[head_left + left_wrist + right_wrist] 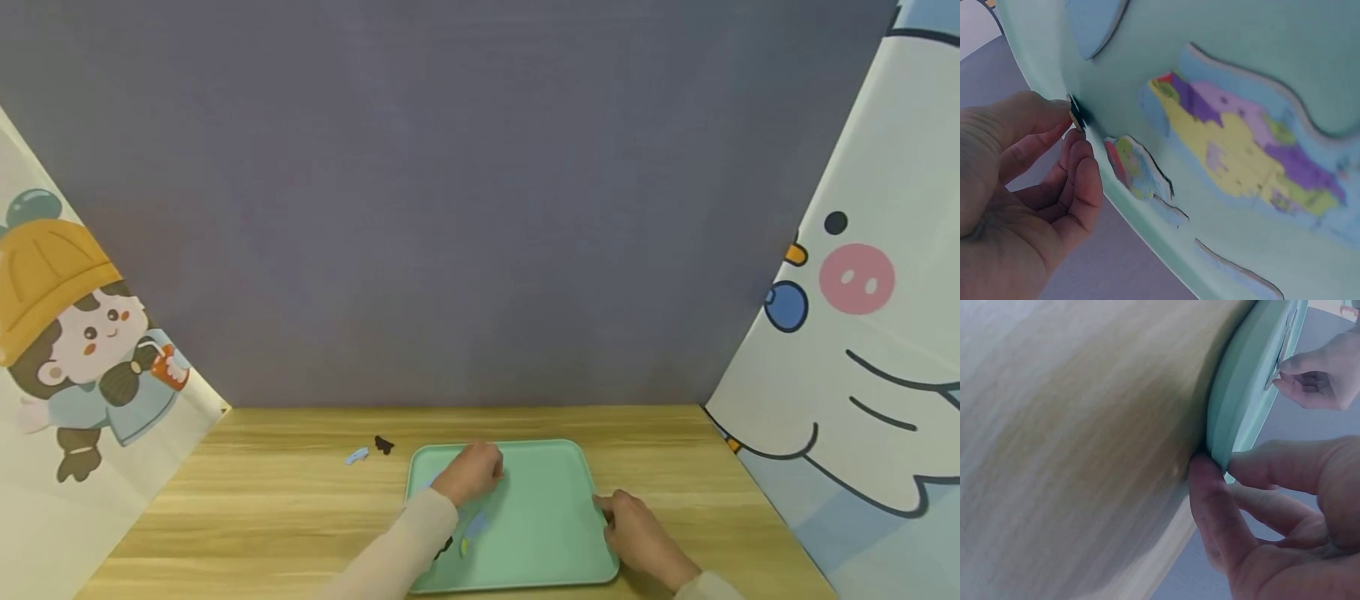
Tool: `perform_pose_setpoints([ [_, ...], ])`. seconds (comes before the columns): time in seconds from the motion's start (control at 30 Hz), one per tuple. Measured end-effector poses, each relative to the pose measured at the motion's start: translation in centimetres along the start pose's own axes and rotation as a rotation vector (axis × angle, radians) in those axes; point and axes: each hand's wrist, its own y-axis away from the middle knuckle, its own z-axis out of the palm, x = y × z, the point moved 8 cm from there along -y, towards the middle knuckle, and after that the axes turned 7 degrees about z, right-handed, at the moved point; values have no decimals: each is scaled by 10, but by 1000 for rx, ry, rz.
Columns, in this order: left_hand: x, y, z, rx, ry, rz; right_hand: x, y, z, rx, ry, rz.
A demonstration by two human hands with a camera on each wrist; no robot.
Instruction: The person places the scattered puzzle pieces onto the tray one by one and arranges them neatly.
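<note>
A mint-green tray (547, 521) lies on the wooden table. My left hand (474, 473) is over its left part; in the left wrist view, thumb and fingertips pinch a thin, dark-edged puzzle piece (1076, 114) close to the tray surface. Beside it on the tray are a small map puzzle piece (1138, 167) in red, green and blue and a large map piece (1241, 147) in yellow and purple. At the tray's right side, my right hand (641, 533) grips the rim, thumb on top and fingers (1216, 500) beneath.
Left of the tray, a black piece (384, 444) and a light blue piece (357, 456) lie on the table (285, 500). Another black piece (444, 548) is on the tray, partly behind the left sleeve. A grey panel (465, 208) stands along the back.
</note>
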Motion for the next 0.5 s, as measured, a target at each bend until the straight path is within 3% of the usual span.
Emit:
perform_pose_setpoints([
  [0.23, 6, -6, 0, 17, -15, 3, -1, 0, -1, -2, -6, 8],
  [0.5, 11, -13, 12, 17, -7, 21, -4, 2, -2, 14, -9, -9],
])
